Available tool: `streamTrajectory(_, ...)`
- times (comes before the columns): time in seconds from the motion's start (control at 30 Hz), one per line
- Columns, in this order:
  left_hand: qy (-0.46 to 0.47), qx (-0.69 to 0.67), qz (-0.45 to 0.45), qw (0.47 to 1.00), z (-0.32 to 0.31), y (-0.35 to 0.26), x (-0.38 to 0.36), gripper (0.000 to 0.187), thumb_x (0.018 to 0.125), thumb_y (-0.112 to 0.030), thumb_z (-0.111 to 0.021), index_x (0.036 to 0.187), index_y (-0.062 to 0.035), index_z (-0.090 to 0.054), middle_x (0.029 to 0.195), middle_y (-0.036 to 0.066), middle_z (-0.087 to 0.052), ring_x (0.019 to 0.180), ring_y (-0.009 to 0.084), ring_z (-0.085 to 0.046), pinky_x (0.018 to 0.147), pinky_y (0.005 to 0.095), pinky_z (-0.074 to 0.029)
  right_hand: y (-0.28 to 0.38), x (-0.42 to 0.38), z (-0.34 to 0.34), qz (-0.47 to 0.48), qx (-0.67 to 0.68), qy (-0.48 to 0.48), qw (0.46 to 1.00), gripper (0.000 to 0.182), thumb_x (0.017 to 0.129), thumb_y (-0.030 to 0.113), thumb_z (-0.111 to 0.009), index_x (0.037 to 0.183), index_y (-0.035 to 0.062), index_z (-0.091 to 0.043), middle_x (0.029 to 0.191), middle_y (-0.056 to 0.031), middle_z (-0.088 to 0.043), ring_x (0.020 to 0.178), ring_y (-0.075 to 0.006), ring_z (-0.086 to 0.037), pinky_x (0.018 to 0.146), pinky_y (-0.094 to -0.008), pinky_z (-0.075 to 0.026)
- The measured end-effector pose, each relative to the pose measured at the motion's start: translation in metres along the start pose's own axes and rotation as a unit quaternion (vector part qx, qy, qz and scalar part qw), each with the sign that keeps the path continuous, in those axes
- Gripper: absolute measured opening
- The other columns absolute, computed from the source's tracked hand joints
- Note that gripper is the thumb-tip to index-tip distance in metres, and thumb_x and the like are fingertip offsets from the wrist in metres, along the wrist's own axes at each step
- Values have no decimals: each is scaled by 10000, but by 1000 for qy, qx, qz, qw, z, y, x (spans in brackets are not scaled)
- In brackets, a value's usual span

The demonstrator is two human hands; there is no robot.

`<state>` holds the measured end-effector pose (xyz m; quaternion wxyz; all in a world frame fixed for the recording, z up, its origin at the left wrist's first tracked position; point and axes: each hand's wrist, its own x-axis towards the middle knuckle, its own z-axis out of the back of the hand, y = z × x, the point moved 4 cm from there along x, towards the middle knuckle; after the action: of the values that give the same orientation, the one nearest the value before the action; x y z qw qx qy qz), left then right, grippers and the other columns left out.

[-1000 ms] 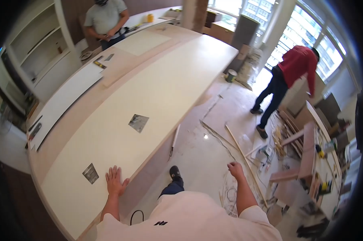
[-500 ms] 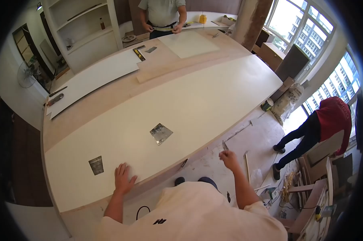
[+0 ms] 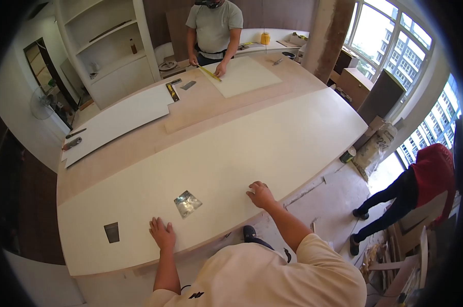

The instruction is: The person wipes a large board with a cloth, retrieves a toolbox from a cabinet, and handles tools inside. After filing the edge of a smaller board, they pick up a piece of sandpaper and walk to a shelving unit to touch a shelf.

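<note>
My left hand (image 3: 162,234) flat, empty, on white laminate sheet (image 3: 272,138); right hand (image 3: 259,194) loosely curled, pressing it. Sheet laid; two scrapers (image 3: 187,203) idle.

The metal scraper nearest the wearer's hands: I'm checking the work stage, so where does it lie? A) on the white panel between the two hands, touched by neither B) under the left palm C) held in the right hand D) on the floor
A: the metal scraper lies flat on the white panel, apart from the left hand and the right hand.
</note>
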<state>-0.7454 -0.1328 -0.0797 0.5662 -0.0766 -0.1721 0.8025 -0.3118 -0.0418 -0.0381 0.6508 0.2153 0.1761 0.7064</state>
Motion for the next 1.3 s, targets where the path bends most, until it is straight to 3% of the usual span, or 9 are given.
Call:
streamTrajectory(0.03, -1, 8, 16, 1000, -2, -5, 0, 558, 896, -285, -554, 1340, 19, -409, 1463, 189, -311, 1378, 373, -223, 1126, 508, -159, -13, 4, -4, -37, 10, 32, 999, 370, 842, 262, -639, 1132, 35, -607, 1263, -153, -524, 1175, -339, -487, 991, -416, -396)
streamTrajectory(0.33, 1, 71, 76, 995, -11, -21, 1, 598, 923, -336, -491, 1394, 3, -347, 1501, 170, -261, 1402, 344, -187, 1139, 490, -134, -59, 19, 7, 6, -44, -90, 995, 394, 862, 299, -587, 1171, 56, -566, 1323, -109, -466, 1273, -296, -382, 1062, -454, -276)
streamTrajectory(1.3, -32, 71, 69, 995, -6, -24, 0, 578, 914, -335, -486, 1372, 3, -384, 1479, 173, -305, 1390, 338, -220, 1138, 485, -136, -47, 20, 12, -15, -65, -86, 994, 410, 864, 300, -560, 1208, 79, -531, 1332, -107, -451, 1265, -294, -391, 1060, -473, -258)
